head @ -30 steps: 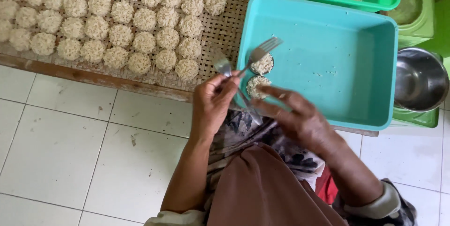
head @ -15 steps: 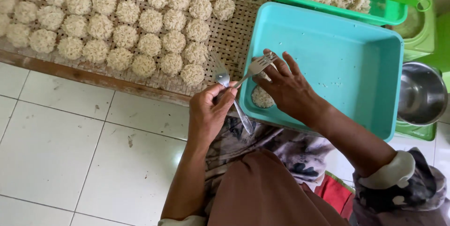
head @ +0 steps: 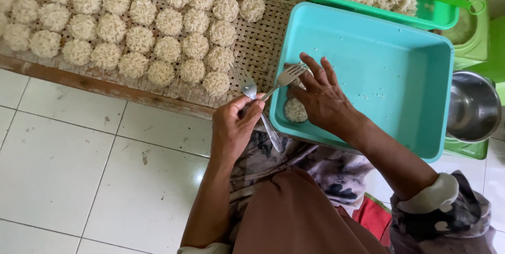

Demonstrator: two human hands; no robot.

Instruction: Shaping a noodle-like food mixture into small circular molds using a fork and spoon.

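Hands shaping a noodle clump in a blue tub

Left hand (head: 235, 127) grips fork (head: 284, 78) and spoon (head: 259, 107); right hand (head: 322, 97), fingers spread, presses noodle clump (head: 295, 110) in blue tub (head: 405, 64) beside woven mat (head: 258, 48)

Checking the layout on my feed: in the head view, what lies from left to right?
White floor tiles → woven mat with noodle clusters → left hand holding fork and spoon → right hand in turquoise tub → steel bowl.

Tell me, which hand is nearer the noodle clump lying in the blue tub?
Right. The right hand rests beside the noodle clump, seemingly touching it; the left hand holds cutlery outside the blue tub.
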